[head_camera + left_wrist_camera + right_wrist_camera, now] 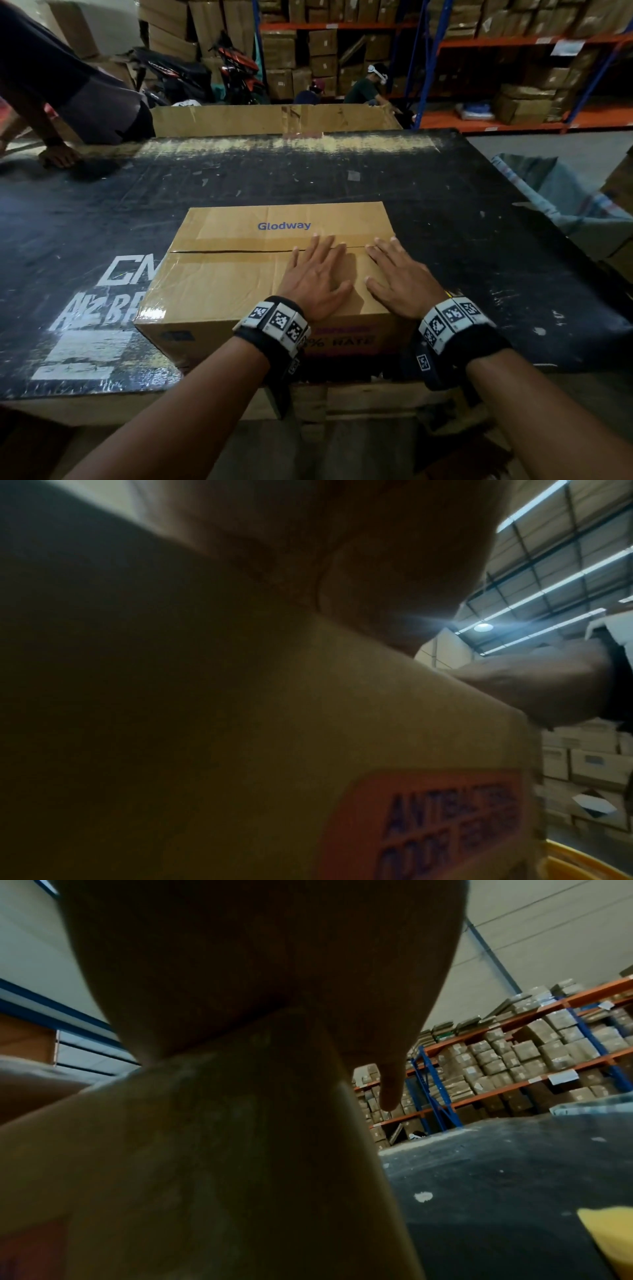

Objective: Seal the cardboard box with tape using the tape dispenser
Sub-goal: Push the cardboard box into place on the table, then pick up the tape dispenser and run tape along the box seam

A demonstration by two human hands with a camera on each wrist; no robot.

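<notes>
A brown cardboard box printed "Glodway" lies on the black table, near its front edge. Its top flaps are folded down, and a dark seam runs across the lid. My left hand lies flat on the near flap with its fingertips reaching the seam. My right hand lies flat beside it at the box's right end. The wrist views show each palm, left and right, pressed on cardboard. I see no tape dispenser. A yellow object lies right of the box; I cannot tell what it is.
Another person's hand rests on the table's far left corner. A large open carton stands behind the table. Orange and blue racks hold stacked cartons. A woven sack hangs at the table's right edge.
</notes>
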